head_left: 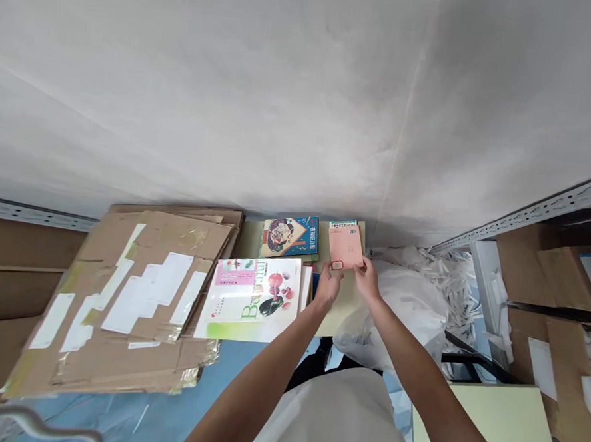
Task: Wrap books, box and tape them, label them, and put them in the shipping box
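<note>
A small pink book (347,245) with a barcode lies near the back of the pale tabletop (333,322), by the wall. My left hand (328,284) grips its near left corner, and my right hand (367,279) holds the near right corner. Left of it a blue book with a round picture (290,237) rests on another book. Closer to me is a large white book (255,298) with fruit and vegetables on its cover, lying on top of other books. My fingertips are partly hidden by the hands.
Flattened cardboard boxes (136,278) with white labels are stacked at the left. A clear plastic bag (400,307) bulges at the right, before a heap of white scraps (449,280). Shelves with cartons (572,278) stand far right, above a pale board (493,426).
</note>
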### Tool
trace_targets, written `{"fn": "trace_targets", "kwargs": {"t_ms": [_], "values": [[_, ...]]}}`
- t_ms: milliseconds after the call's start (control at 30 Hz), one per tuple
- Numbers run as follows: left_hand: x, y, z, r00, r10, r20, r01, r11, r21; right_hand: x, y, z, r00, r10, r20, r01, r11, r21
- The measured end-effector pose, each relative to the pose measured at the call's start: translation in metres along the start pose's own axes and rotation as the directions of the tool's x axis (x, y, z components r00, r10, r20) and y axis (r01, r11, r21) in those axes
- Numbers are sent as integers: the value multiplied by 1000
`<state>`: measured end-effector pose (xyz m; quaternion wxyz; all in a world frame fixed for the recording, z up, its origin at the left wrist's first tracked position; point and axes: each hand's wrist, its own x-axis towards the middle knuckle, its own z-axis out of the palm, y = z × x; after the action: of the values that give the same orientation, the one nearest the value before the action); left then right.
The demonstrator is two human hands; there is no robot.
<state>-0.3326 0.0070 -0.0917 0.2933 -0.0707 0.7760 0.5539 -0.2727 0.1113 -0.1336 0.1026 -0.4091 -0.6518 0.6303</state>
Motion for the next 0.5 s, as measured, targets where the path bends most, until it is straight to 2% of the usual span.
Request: {"fn": "trace_targets", "kwargs": {"t_ms": [100,167,267,333,433,500], "values": [[-18,6,-3,997,-65,42,68,994,-89,-12,-6,-2,983,177,-48,-157,947,279],[-31,9,-6,993,-74,91,87,985,-147,-26,-14,-5,973,214,-82,-166,904,395],[-52,11,-15,982,-67,176,97,981,-168,-55,-29,-14,978,159,-138,-76,876,477],[-67,11,-24,969,-15,245,55,986,-160,-80,-39,-22,975,101,-196,7,873,487],[-93,8,-40,949,129,289,-96,987,-125,-124,-50,-31,950,4,-311,140,887,440],[-113,7,-51,915,249,317,-224,968,-114,-156,-52,-33,915,-71,-398,231,900,370]]}}
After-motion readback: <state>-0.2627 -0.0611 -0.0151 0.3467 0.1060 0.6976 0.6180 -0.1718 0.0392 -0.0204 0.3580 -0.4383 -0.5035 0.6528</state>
